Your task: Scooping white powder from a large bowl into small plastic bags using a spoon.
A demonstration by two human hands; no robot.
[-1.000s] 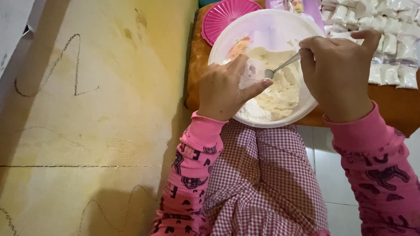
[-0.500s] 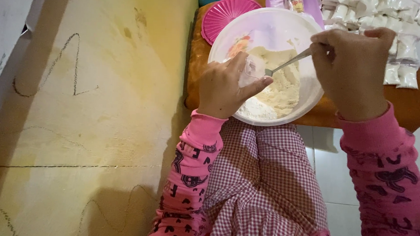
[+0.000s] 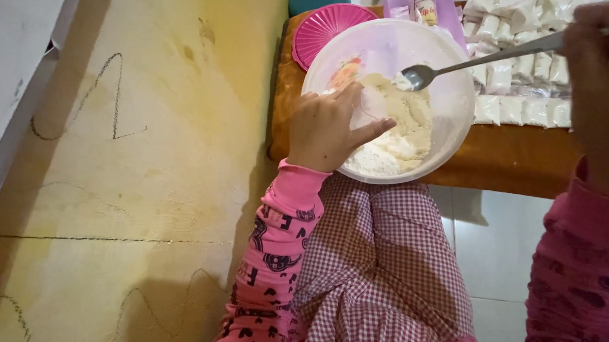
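A white plastic bowl (image 3: 456,82) holding pale flour-like powder (image 3: 404,130) sits on a brown wooden table (image 3: 514,158). My left hand (image 3: 329,128) rests on the bowl's near-left rim, and its fingers pinch a small clear plastic bag over the powder. My right hand (image 3: 598,73) is raised at the right edge, gripping the handle of a metal spoon (image 3: 422,75). The spoon's scoop hangs above the powder with some white powder in it.
A pink ribbed lid (image 3: 326,27) lies behind the bowl. Several small filled white packets (image 3: 524,77) lie in rows on the table at the right. A yellow wall (image 3: 150,152) with pencil scribbles runs along the left. My lap in red-checked cloth (image 3: 375,261) is below, and white floor tiles (image 3: 504,252) lie to the right.
My right hand has pulled back up and to the right, lifting the spoon out of the powder. My left hand stays on the bowl's rim.
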